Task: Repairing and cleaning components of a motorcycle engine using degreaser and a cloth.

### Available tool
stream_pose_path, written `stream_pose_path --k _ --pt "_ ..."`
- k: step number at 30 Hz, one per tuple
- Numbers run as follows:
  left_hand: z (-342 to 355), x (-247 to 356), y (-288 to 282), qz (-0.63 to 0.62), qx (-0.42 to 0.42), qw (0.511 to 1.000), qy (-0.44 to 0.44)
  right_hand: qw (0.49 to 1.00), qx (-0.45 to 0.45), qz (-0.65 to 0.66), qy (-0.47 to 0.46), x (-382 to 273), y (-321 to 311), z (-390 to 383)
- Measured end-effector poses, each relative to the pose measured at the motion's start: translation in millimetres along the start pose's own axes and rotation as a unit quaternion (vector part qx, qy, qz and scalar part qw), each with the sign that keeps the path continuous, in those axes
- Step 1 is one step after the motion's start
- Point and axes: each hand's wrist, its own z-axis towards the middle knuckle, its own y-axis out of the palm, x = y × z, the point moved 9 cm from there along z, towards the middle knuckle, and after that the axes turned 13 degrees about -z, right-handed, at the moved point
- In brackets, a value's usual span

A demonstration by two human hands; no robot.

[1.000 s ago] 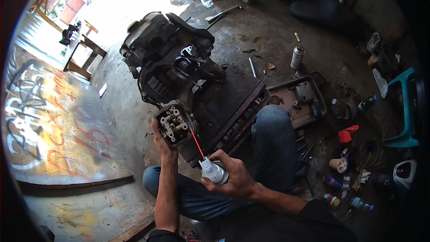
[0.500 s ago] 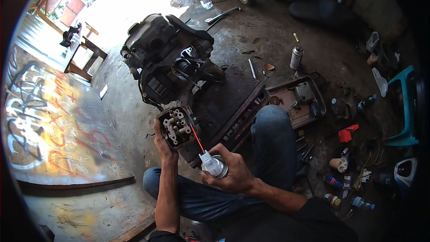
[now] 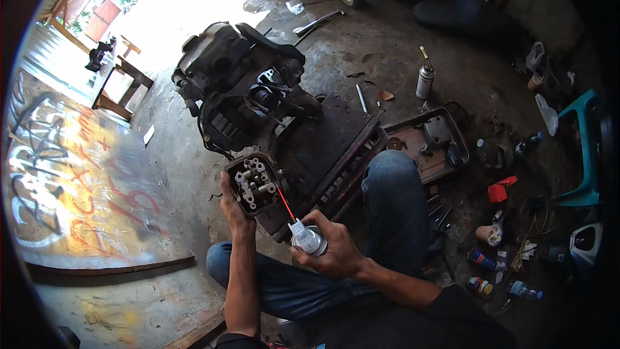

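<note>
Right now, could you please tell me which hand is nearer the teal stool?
Right: the right hand, around the spray can, is left of the teal stool; the left hand, gripping the engine part, is farther left.

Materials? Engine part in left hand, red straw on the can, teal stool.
Engine part: probably cast metal, dull and dark, lighter grey pieces inside. Red straw: likely plastic, thin, evenly coloured. Teal stool: looks like moulded plastic; smooth, slight sheen, one colour.
</note>
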Motion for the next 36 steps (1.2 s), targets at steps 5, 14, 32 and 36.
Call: stream_pose_path --k 5,14,32,36 --pt "-4.1 -0.6 1.9 0.005 0.004 1.0 -0.03 1.0 -0.009 0.0 -0.021 2.1 0.0 8.8" --pt "5.9 -4.6 -12.4 0.012 0.005 0.992 -0.123 1.0 -0.011 0.003 -0.024 10.2 3.2 12.4" --pt "17.8 51.4 13.2 0.335 -0.014 0.939 -0.078 0.996 0.013 0.062 -0.061 33.0 2.3 0.8" --pt "18.8 68.6 34.3 0.433 -0.035 0.901 -0.017 0.995 0.015 0.074 -0.063 35.0 1.6 -1.7"
